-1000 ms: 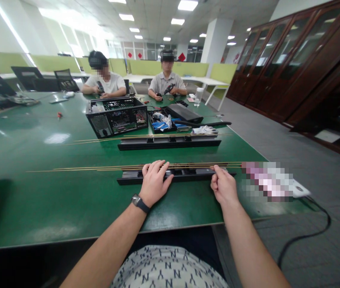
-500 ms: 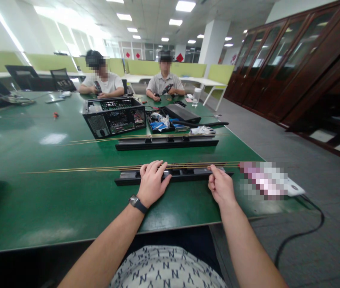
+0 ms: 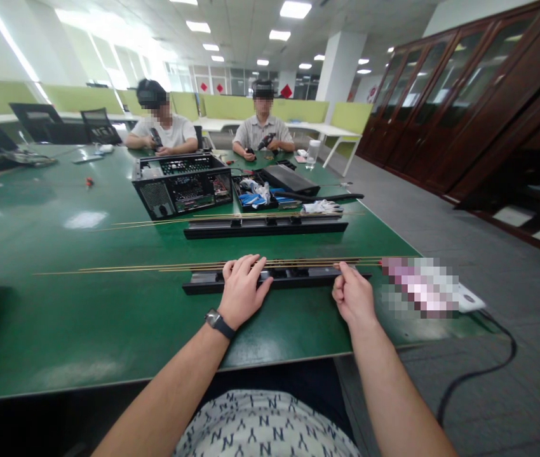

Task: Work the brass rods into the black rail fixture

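Several long, thin golden rods (image 3: 127, 269) lie lengthwise along a black rail (image 3: 298, 285) with dark blocks on it, on the green table in front of me. My left hand (image 3: 245, 282), with a watch at the wrist, rests over the rods and the rail's middle, its fingers stretched out. Near the rail's right end is my right hand (image 3: 352, 291), closed, with thumb and forefinger pinched at a thin golden rod; the fingertips partly hide the grip. A second black rail (image 3: 265, 230) stands parallel, farther away, with similar rods along it.
Behind the rails are an open computer case (image 3: 182, 190), a black tray (image 3: 236, 193) with blue-white gloves, and a dark flat box (image 3: 290, 179). A white power strip (image 3: 471, 298) with a black cable lies at right. Two people sit across the green table (image 3: 84, 330).
My right hand has shifted slightly to the right, and the left end of one thin golden rod has slid right with it. My left hand stays in place.
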Demonstrator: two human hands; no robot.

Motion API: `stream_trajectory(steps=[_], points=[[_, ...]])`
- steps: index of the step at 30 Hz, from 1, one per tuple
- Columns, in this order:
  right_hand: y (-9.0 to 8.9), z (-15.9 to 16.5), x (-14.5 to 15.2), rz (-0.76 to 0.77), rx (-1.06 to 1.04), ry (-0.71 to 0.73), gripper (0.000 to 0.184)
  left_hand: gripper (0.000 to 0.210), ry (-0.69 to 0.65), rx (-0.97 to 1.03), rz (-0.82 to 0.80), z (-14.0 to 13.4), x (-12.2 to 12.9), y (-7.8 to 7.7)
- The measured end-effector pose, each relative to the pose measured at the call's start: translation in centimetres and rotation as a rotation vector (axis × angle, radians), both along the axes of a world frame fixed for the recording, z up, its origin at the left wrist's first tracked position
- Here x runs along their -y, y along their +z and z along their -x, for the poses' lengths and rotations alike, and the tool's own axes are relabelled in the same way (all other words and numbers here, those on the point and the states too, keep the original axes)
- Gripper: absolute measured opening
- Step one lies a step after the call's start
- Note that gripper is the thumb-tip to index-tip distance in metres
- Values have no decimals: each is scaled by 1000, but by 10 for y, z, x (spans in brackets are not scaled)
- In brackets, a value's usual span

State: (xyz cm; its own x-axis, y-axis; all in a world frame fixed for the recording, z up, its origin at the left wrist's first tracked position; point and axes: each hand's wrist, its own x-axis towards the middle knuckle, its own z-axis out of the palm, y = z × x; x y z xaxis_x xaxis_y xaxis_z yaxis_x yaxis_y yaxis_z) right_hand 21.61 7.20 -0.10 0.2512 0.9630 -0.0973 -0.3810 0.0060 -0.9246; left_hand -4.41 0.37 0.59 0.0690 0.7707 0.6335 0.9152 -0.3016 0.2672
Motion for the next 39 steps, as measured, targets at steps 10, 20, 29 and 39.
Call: stream_trajectory(steps=[10,20,29,39], points=[[-1,0,-1,-14,12,3,41,40,-3,-2,2,0,1,2],[-3,-1,-1,-16,1,3,40,41,-2,8,12,0,1,1],[-2,-1,-1,-14,10,12,39,40,-1,7,19,0,1,2],[-2,-2,-2,-17,-10,-7,38,41,3,5,22,0,1,1]])
